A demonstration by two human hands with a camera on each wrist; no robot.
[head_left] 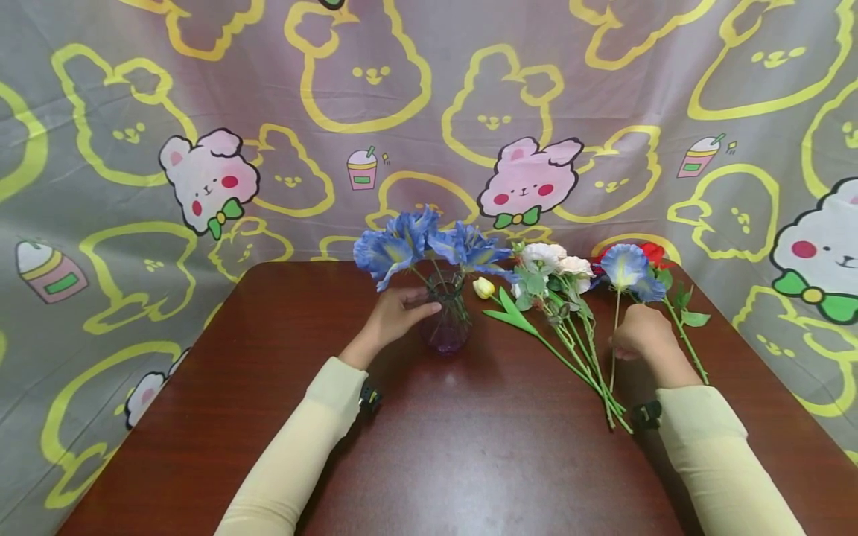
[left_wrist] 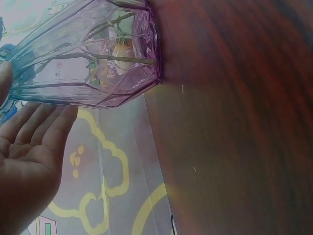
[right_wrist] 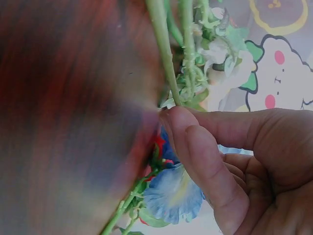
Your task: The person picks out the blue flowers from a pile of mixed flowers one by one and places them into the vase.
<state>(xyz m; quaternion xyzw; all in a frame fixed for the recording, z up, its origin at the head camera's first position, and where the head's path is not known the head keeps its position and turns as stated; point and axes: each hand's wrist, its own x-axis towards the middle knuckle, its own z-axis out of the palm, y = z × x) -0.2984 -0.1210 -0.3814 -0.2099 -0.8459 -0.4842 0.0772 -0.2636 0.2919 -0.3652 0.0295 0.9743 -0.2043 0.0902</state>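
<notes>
My left hand (head_left: pixel 400 316) holds a glass vase (head_left: pixel 445 339) near its neck, thumb in front and fingers along the far side. The vase is faceted, tinted blue above and purple toward its base (left_wrist: pixel 142 63). Blue artificial flowers (head_left: pixel 395 246) spread over its rim, their stems showing through the glass. On the right, my right hand (head_left: pixel 643 335) pinches the stem of another blue flower (head_left: pixel 626 269) between thumb and fingertips. The pinched stem (right_wrist: pixel 166 58) is close over the table in the right wrist view. Part of that hand's fingers are hidden in the head view.
Pale pink-white flowers (head_left: pixel 544 257) and a yellow-white tulip (head_left: pixel 483 288) lie between the vase and my right hand, stems crossing toward me. Red flowers (head_left: pixel 653 254) lie at the back right of the brown table (head_left: pixel 456 447). A printed cloth (head_left: pixel 429 97) hangs behind.
</notes>
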